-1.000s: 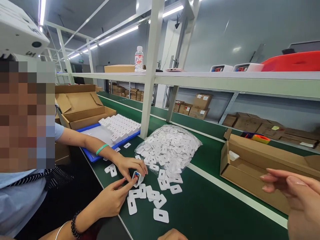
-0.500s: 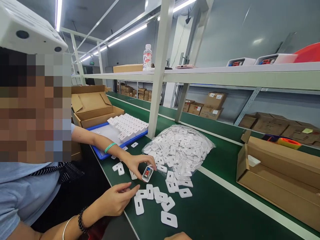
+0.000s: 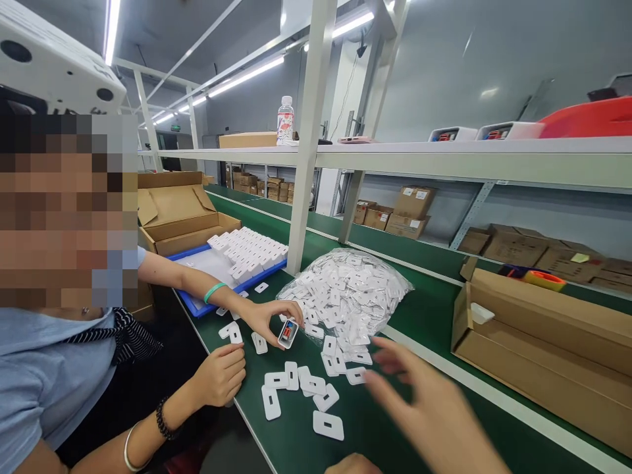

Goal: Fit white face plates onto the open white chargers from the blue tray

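Observation:
My right hand [image 3: 429, 408] is stretched over the green bench from the lower right, a little blurred, its fingers apart and nothing in them. Its fingertips are near a loose white plate [image 3: 355, 376] with a slot; touch cannot be made out. Only a small part of my left hand [image 3: 353, 465] shows at the bottom edge, its fingers hidden. A larger-looking white plate [image 3: 328, 426] lies just beyond it. Several more plates [image 3: 312, 384] are scattered there. A co-worker's hand [image 3: 264, 322] holds a small white case [image 3: 288, 334] with red and blue parts inside.
A clear bag [image 3: 345, 289] full of white plates lies mid-bench. Behind the co-worker's arm is a blue tray [image 3: 269, 268] with rows of white pieces. An open cardboard box [image 3: 533, 368] stands at right. A post [image 3: 302, 197] and shelf [image 3: 444, 158] rise beyond.
My right hand has come into view from the lower right. The co-worker's lower hand has drawn back to the bench edge and curled. The view has shifted slightly.

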A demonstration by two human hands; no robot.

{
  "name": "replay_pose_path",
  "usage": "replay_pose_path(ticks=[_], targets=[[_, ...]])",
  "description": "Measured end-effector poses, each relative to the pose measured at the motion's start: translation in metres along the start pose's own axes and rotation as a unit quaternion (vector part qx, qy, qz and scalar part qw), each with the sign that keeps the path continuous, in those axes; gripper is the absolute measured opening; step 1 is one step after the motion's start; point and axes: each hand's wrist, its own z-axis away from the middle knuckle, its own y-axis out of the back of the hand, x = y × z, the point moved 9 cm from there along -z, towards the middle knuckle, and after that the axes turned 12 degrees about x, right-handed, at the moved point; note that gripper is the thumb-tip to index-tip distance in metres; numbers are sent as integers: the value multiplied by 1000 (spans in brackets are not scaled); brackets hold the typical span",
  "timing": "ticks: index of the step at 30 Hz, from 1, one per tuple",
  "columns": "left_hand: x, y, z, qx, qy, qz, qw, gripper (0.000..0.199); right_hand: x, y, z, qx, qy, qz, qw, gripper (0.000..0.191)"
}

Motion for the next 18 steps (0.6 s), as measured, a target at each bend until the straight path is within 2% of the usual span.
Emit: replay_pose_path(ticks=[3, 6, 12, 18], targets=[[-1, -3, -2, -10, 4, 2, 1000, 24, -40, -70, 2, -58, 59, 11, 997, 61], [-2, -5, -5, -23, 1, 8, 1000, 24, -58, -113, 3, -70, 78, 25, 994, 74], [-12, -6, -10, -22, -5, 47, 999, 25, -64, -145, 0, -52, 78, 57, 994, 79], [-43, 7, -11, 19, 44, 85, 995, 39, -64, -152, -8, -47, 64, 39, 996, 51]])
